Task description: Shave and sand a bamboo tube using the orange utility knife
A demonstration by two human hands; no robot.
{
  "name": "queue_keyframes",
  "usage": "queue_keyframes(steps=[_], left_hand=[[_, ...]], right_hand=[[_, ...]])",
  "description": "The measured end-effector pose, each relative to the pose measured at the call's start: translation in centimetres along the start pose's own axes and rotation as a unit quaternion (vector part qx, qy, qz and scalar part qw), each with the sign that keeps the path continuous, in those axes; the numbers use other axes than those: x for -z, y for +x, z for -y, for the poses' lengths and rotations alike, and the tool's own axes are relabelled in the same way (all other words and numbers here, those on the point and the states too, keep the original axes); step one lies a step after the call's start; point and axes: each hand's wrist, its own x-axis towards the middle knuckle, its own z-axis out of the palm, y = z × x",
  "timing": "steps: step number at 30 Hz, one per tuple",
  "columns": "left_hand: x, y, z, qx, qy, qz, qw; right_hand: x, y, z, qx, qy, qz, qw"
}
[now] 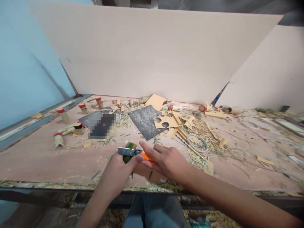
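Low over the front of the table, my right hand [167, 158] is closed around the orange handle of a utility knife [147, 156]. Its blade points left and lies across a small green bamboo piece [127, 159]. My left hand [117, 172] grips that piece, its fingers mostly hidden. The left thumb rests close to the knife where blade and handle meet. A thin green strip stands up beside the blade. Both hands are close together, almost touching.
Bamboo tubes with red ends [83, 108] stand at the left. Dark square sheets [148, 122], a yellowish board with round holes [166, 122], a tape roll [197, 142] and bamboo shavings [201, 128] lie beyond my hands. A pale panel [152, 53] leans behind.
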Motion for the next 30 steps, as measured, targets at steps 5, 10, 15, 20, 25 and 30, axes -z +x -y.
queue_keyframes(steps=[5,10,15,20,25,30], left_hand=[[-0.5,-0.1,0.3,0.035,-0.003,-0.046,0.998],[-0.6,0.1,0.6,0.029,-0.100,0.046,0.993],[-0.5,0.1,0.8,0.051,-0.231,0.157,0.959],[-0.5,0.0,1.0,0.072,-0.238,0.170,0.954],[-0.4,0.1,1.4,0.070,-0.236,0.158,0.956],[-0.4,0.2,1.0,0.079,-0.213,0.149,0.962]], right_hand=[[-0.2,0.7,-1.5,-0.186,0.012,0.014,0.982],[-0.5,0.7,-3.4,-0.223,0.090,-0.045,0.970],[0.4,0.7,-2.9,-0.156,0.203,-0.076,0.964],[1.1,0.3,-2.8,-0.088,0.243,-0.070,0.963],[0.9,0.0,-2.9,-0.035,0.214,-0.023,0.976],[0.6,-0.1,-2.5,-0.015,0.192,-0.003,0.981]])
